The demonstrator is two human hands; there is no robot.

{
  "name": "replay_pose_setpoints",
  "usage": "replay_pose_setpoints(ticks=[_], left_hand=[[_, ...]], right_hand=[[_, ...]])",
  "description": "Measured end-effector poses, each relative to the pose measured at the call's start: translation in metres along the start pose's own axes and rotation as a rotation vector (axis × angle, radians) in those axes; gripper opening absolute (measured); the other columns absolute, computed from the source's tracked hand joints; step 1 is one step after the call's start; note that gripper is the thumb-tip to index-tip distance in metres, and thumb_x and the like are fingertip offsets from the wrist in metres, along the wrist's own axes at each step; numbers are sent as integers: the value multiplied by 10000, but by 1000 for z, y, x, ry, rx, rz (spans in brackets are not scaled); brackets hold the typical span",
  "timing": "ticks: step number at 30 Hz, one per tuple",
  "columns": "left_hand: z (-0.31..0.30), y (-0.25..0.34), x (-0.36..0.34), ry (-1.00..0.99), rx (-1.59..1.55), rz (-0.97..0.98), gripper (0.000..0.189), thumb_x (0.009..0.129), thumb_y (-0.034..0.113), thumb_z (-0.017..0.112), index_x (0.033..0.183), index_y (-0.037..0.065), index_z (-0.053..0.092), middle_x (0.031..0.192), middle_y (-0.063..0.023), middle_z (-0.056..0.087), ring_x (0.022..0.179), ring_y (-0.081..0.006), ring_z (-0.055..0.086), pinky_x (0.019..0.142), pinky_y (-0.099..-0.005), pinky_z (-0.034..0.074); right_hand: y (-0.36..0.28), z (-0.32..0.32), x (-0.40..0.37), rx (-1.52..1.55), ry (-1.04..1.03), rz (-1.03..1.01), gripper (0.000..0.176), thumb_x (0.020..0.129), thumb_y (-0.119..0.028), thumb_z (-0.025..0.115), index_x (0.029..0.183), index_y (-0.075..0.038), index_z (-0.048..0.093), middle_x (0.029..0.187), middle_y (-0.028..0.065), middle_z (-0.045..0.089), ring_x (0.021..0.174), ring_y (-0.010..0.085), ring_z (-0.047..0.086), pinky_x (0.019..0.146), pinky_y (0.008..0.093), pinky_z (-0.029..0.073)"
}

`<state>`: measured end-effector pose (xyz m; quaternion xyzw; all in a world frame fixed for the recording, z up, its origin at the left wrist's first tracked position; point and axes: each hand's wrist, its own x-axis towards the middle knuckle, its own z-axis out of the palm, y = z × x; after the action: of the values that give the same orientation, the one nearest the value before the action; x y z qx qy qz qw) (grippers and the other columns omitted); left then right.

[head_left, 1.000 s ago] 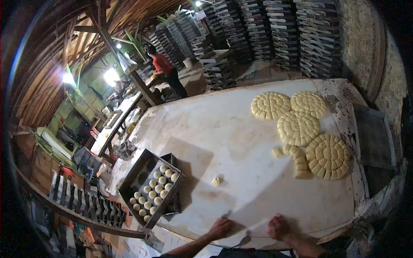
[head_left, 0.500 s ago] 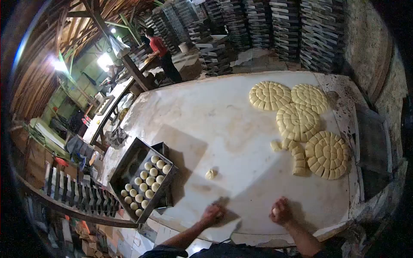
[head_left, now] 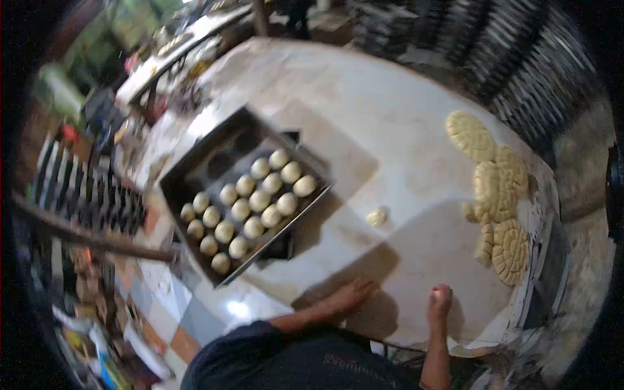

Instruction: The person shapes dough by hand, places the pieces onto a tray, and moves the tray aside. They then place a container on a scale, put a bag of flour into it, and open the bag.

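A black tray [head_left: 188,227] holds several round dough balls in rows at the left of the pale worktable [head_left: 338,97]. One small dough piece [head_left: 376,217] lies alone on the tabletop, beyond my hands. My left hand [head_left: 356,295] is low over the table's near edge, its fingers smeared by motion. To its right, my right hand [head_left: 441,298] is closed, and anything inside it is hidden. Round slabs of cut dough [head_left: 497,188] lie near the table's right side, with a short cut strip [head_left: 484,242] beside them.
Stacked dark trays [head_left: 533,71] stand beyond the table, and more trays [head_left: 88,188] are at the left behind a wooden rail [head_left: 97,242]. A second long table [head_left: 185,49] is at the upper left. Part of a person in dark clothing [head_left: 298,18] shows at the top.
The view has swung down and to the left, so the dough tray appears larger and nearer the centre. My left hand appears further right, closer to my right hand, which remains closed.
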<state>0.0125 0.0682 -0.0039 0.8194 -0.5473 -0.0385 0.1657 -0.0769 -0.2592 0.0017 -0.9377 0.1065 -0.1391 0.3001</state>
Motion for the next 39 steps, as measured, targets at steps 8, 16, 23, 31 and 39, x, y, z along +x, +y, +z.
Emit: replay_pose_setpoints(ticks=[8,16,23,31,39], left_hand=[[-260,-125,-161,682,-496,-657,503,717,-22,658,1199,51,538,1057,-166,590,1006,-329,584,848,-423,466],[-230,-293,-239,544,-19,-995,367,796,187,696,1113,26,603,1076,-193,594,1028,-380,571,893,-422,468],[-234,-284,-237,528,-73,-946,368,874,275,590,1131,13,614,1122,-213,585,1083,-381,538,978,-432,420],[-305,-262,-65,137,338,-902,784,845,398,646,1417,21,264,1242,-317,481,1117,-433,511,929,-484,451],[-80,-106,348,-115,-605,-248,767,729,373,815,1326,54,454,1281,-224,526,1207,-327,518,952,-444,485]], right_hand=[[-94,-14,77,147,-320,525,252,937,-200,485,891,24,591,798,83,589,762,193,578,732,317,480],[-487,155,196,432,-136,-832,314,797,-82,668,1085,-15,563,1087,175,579,995,355,592,874,415,485],[-499,255,218,159,-327,-1097,314,749,-155,714,1013,-17,614,1081,157,601,1140,346,516,997,461,402],[-190,69,131,163,194,-163,112,780,-91,636,853,-18,594,835,128,591,800,308,570,743,393,475],[8,-2,-6,-86,308,19,129,779,-136,655,790,-52,559,784,135,555,767,311,562,719,429,450]])
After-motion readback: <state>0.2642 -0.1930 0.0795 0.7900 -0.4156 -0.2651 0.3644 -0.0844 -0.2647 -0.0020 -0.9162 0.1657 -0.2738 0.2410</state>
